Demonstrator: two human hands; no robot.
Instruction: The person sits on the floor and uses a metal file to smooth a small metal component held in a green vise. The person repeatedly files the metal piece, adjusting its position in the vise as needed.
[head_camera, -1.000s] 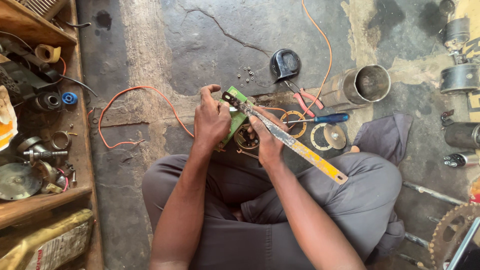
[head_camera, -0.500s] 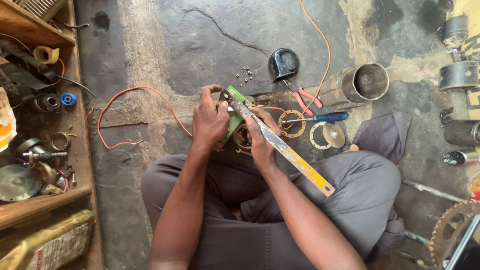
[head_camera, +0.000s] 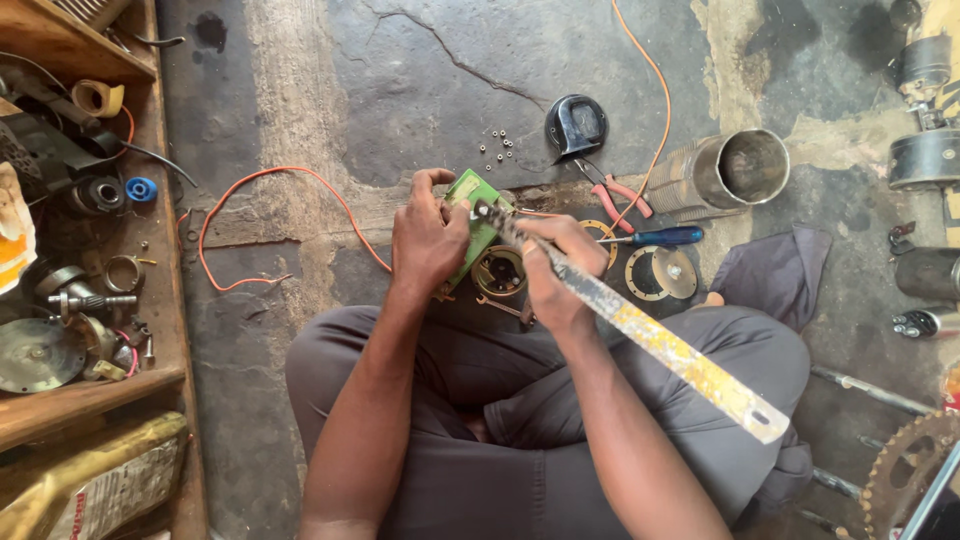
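Note:
I sit cross-legged on a cracked concrete floor. My left hand grips a green block-shaped part from its left side. My right hand is closed around a long flat metal blade with worn yellow paint; its near end runs out over my right knee and its far tip rests on the green part. Under my hands lies a round metal motor part with copper windings, partly hidden.
Red-handled pliers, a blue-handled screwdriver, a black cap, a round disc, several small screws, a metal cylinder and an orange wire lie ahead. A wooden shelf of parts stands left. A grey cloth lies right.
My right hand has tilted the blade a little, its near end swinging lower and farther right. The left hand keeps its hold on the green part.

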